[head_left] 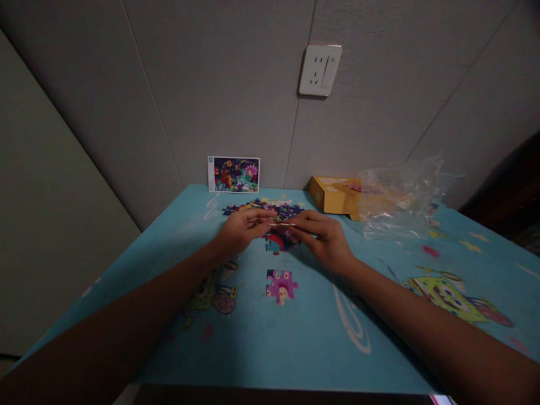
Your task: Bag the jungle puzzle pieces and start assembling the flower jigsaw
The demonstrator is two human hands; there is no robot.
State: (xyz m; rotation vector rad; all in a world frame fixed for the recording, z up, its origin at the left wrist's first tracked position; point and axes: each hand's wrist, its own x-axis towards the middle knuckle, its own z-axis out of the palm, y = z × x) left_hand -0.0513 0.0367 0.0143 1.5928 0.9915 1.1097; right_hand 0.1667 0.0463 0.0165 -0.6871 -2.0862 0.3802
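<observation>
My left hand (pixel 242 228) and my right hand (pixel 323 236) meet above the middle of a blue cartoon-printed table (pixel 295 337). Both pinch the same thin puzzle piece (pixel 282 224), held edge-on between the fingertips. Just under it lies a joined cluster of puzzle pieces (pixel 276 242), and a pile of loose dark pieces (pixel 270 209) spreads behind the hands. A small pink and purple joined pair (pixel 281 284) lies alone nearer to me.
A reference picture card (pixel 233 174) leans against the grey wall at the table's back. A yellow cardboard box (pixel 335 195) and a crumpled clear plastic bag (pixel 400 199) sit at the back right. A wall socket (pixel 319 70) is above.
</observation>
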